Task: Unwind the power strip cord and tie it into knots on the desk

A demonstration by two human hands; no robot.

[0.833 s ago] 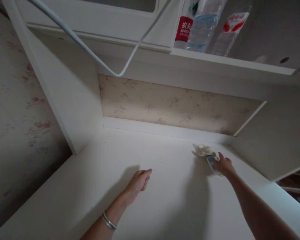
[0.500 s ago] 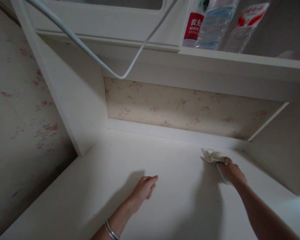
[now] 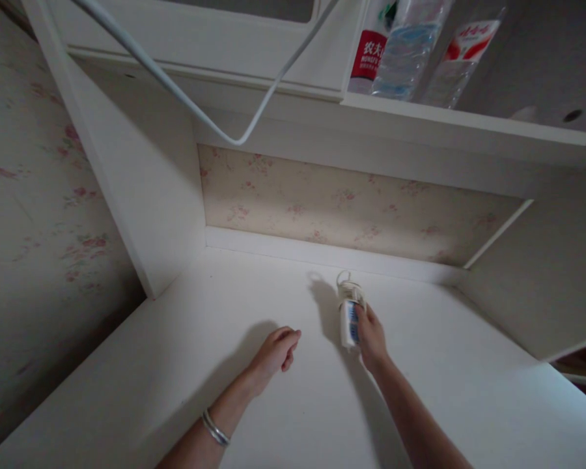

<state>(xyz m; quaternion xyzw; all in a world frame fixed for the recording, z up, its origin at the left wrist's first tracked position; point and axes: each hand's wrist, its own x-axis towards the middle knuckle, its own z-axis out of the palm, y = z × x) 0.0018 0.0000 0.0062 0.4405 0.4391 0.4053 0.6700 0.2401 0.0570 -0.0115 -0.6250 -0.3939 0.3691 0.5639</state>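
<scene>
My right hand [image 3: 372,335] is wrapped round the side of a white oblong thing with a blue label [image 3: 349,322]. Pale cord [image 3: 351,292] is wound about its far end, and one loop sticks out past it. I cannot make out its exact kind. It is held over the white desktop [image 3: 303,410], casting a shadow to its left. My left hand [image 3: 275,353], with a silver bangle [image 3: 215,428] on the wrist, hovers over the desktop with its fingers curled in. Nothing shows in that hand.
Overhead, a white cable [image 3: 237,141] hangs in a loop. Several plastic bottles [image 3: 403,58] stand on the upper shelf [image 3: 469,124]. White side panels [image 3: 141,169] bound the desk at left and right, with flowered wallpaper [image 3: 322,202] behind.
My right hand has moved left with the white cord-wrapped thing, turning it so that its blue label shows. My left hand stays closed in nearly the same place. The view has shifted slightly.
</scene>
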